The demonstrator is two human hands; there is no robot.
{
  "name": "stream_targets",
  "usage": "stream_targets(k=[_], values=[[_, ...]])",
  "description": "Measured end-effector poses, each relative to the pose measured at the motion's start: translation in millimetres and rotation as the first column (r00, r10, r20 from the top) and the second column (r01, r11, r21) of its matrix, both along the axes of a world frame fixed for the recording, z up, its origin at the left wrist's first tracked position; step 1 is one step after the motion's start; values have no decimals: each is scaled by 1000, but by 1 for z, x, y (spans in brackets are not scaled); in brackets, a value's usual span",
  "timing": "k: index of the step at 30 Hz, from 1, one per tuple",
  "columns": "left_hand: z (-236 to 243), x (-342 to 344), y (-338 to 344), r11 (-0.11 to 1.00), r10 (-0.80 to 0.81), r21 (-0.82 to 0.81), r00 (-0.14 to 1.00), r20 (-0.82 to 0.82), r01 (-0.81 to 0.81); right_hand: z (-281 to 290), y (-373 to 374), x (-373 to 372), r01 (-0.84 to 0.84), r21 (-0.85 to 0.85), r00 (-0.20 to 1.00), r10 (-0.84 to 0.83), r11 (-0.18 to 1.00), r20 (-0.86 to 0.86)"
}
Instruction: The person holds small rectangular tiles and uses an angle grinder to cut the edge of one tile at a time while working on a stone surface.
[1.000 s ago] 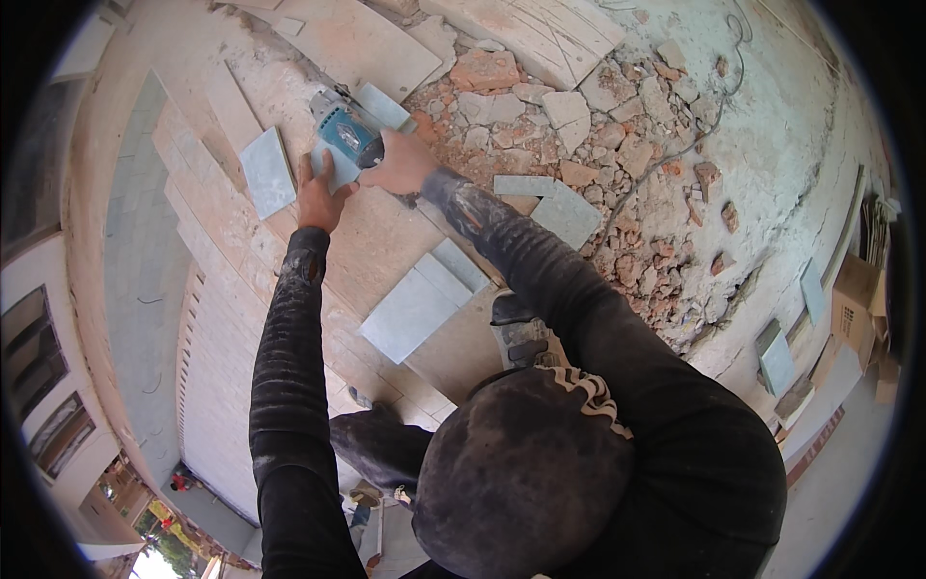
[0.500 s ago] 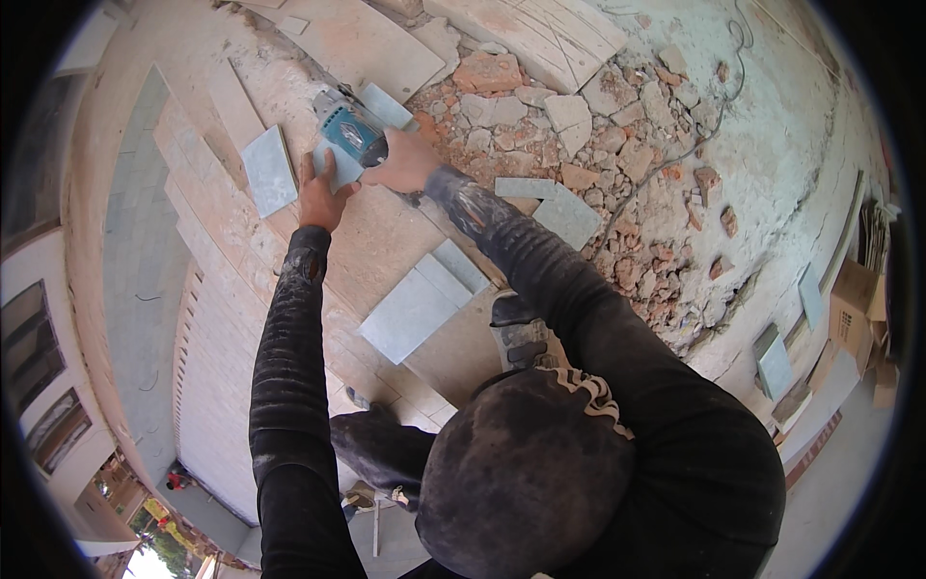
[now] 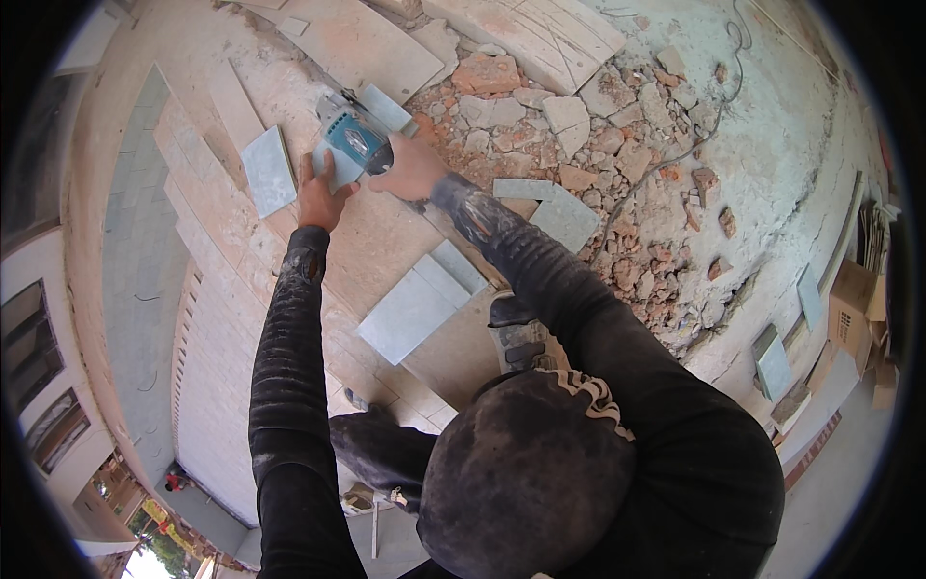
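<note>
My right hand (image 3: 409, 166) is wrapped round the rear of a teal handheld tile cutter (image 3: 353, 136), whose metal front end points away from me. The cutter sits over a pale blue-grey tile (image 3: 340, 170); its blade is hidden from here. My left hand (image 3: 323, 198) lies with fingers apart on the near left part of that tile. Past the cutter, more pale tile (image 3: 386, 108) shows, and whether it is the same piece I cannot tell. To the left of my left hand lies another tile (image 3: 268, 171).
Broken brick and concrete rubble (image 3: 588, 125) spreads to the right, crossed by a thin cable (image 3: 666, 166). Cut tiles (image 3: 415, 307) lie nearer me, with tile pieces (image 3: 564, 217) beside the rubble. Cardboard boxes (image 3: 851, 307) stand far right. A dusty shoe (image 3: 521, 333) is below my right arm.
The cutter and my right hand have shifted slightly to the right and toward me. My left hand stays in place on the tile.
</note>
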State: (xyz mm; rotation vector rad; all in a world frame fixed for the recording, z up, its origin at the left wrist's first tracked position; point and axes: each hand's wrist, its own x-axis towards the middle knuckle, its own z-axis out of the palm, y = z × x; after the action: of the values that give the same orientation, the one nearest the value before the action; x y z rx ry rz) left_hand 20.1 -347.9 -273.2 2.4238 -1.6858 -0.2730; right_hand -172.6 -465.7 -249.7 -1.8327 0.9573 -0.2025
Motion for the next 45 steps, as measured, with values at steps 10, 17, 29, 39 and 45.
stream_targets(k=[10,17,29,39,45], values=[[1,-3,-1,1000,20,11,1000,-13,-20,-1,3,-8,18,68,999,-20,998,33],[0,-2,-1,999,24,29,1000,-7,-24,-8,6,-9,28,4,999,-28,1000,16],[2,-2,-1,999,30,28,999,-14,-30,-2,11,-19,9,79,1000,-11,997,25],[2,-1,0,999,35,35,999,-16,-35,12,15,-28,28,83,1000,-28,996,-3],[0,-1,-2,999,34,42,999,-28,-33,6,16,-33,21,113,999,-25,993,29]])
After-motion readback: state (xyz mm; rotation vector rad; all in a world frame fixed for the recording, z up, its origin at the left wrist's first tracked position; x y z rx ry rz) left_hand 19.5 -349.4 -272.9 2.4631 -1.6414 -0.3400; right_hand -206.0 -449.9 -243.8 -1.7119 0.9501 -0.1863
